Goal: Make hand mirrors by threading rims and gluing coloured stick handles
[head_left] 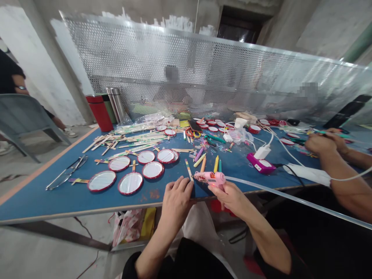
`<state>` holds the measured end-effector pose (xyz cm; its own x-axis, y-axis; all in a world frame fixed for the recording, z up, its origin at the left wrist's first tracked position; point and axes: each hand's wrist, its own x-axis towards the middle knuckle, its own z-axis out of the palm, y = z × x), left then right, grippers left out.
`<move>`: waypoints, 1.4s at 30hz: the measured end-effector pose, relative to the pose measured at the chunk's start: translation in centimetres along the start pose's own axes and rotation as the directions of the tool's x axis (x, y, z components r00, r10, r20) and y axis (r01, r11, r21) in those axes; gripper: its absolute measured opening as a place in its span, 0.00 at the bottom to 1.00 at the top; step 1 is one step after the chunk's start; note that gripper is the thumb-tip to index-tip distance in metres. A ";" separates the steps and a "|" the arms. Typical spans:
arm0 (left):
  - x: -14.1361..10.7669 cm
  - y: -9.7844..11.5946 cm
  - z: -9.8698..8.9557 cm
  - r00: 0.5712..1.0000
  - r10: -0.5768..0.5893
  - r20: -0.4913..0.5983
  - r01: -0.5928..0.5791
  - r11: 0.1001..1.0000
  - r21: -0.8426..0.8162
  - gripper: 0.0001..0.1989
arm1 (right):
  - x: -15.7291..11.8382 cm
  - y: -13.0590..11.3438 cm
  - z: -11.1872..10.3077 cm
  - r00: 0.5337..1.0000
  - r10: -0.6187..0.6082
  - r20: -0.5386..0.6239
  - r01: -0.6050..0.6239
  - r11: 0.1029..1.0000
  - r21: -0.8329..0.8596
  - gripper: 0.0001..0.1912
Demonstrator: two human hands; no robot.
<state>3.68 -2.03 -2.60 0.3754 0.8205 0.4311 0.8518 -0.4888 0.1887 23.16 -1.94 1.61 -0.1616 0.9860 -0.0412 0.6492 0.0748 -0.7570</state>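
Note:
My right hand point(232, 195) is wrapped around the handle of a pink hot glue gun point(213, 178). A long clear glue stick point(276, 190) trails from the gun's rear toward the right. The nozzle points left, close to the lower end of a craft stick point(188, 168) with coloured bands. At that lower end, near the table's front edge, my left hand point(178, 197) has its fingers closed on the stick; the grip itself is partly hidden. Several red-rimmed round mirrors point(130, 183) lie to the left, some with stick handles attached.
A blue table point(66, 203) carries piled craft sticks point(136, 139), coloured crayon-like sticks point(216, 164), eyeglasses point(66, 172) and a purple power strip point(260, 163) with cables. Bottles point(100, 112) stand at the back left before a perforated metal screen point(188, 66). A co-worker's hands point(324, 143) are at the right.

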 end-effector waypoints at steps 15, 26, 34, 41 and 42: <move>0.1 0.0 0.0 1.000 -0.001 0.010 0.001 1.000 -0.003 0.25 | -0.2 0.3 -0.1 1.000 -0.005 0.015 0.005 1.000 0.024 0.19; 0.0 -0.1 0.1 1.000 -0.001 0.009 0.001 1.000 -0.013 0.24 | -0.3 0.4 -0.1 1.000 -0.012 0.015 0.012 1.000 -0.005 0.20; -0.1 -0.2 0.3 1.000 0.004 0.000 -0.004 1.000 -0.019 0.23 | -0.3 0.5 -0.1 1.000 -0.001 0.009 0.002 1.000 -0.021 0.20; -0.1 -0.2 0.3 1.000 0.008 0.001 -0.008 1.000 -0.021 0.23 | -0.5 0.3 -0.2 1.000 0.016 0.018 -0.016 0.999 -0.039 0.22; -0.1 -0.2 0.2 1.000 0.011 0.001 -0.011 1.000 -0.020 0.23 | -0.6 0.3 -0.3 1.000 0.018 0.019 -0.017 0.999 -0.040 0.21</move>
<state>3.60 -1.93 -2.88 0.3847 0.8154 0.4325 0.8401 -0.5035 0.2019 23.64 -2.43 1.60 -0.1641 0.9842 -0.0669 0.6808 0.0639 -0.7296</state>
